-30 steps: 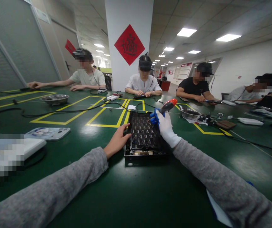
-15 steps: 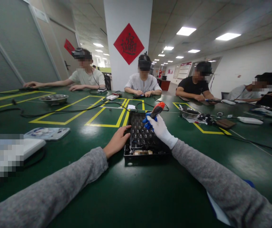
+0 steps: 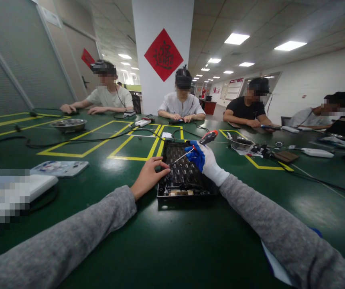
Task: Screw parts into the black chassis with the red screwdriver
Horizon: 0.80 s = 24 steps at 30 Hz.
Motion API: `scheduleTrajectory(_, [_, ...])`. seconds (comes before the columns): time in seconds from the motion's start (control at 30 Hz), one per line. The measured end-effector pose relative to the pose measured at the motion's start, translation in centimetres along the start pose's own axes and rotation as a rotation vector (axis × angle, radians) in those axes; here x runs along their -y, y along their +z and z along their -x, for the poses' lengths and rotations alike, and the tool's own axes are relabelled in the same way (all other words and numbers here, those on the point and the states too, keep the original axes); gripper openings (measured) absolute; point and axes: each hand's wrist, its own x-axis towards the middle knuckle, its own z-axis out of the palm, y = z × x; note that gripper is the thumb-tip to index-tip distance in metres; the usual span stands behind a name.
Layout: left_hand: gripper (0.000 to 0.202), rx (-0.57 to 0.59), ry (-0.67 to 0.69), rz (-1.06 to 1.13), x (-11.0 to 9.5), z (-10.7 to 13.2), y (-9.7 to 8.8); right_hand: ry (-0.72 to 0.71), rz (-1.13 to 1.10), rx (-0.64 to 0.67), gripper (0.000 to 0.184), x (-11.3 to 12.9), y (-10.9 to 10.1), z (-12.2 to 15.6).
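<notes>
A black open case [image 3: 187, 193] lies on the green table, its inside filled with rows of small shiny parts. My right hand [image 3: 209, 162], in a white glove with blue coating, grips a screwdriver [image 3: 209, 137] with a red and black handle. The shaft slants down to the left over the case. My bare left hand [image 3: 150, 176] is at the case's left edge, thumb and forefinger drawn together beside the screwdriver's tip. Whatever is between those fingertips is too small to make out.
Left of me lie a patterned phone-like slab [image 3: 59, 168] and a white, partly blurred object [image 3: 40, 188]. Metal bowls [image 3: 68, 125] and black cables [image 3: 100, 140] lie further off. Several people sit across the table. Small black parts [image 3: 262, 151] lie at the right.
The screwdriver has tipped from steep to slanted, its tip now toward the left. My left fingers have lifted off the case edge and closed by the tip. A person's hand at far left moved right.
</notes>
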Motion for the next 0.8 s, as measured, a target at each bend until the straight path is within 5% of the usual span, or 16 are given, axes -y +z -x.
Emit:
scheduleTrajectory(0.27, [0.018, -0.005, 0.017, 0.01, -0.49, 0.06, -0.13, 0.055, 0.011, 0.092, 0.028, -0.22, 0.11, 0.12])
scheduleTrajectory(0.8, [0.021, 0.042, -0.029, 0.084, -0.51, -0.09, 0.07, 0.075, -0.025, 0.067, 0.029, -0.18, -0.19, -0.04])
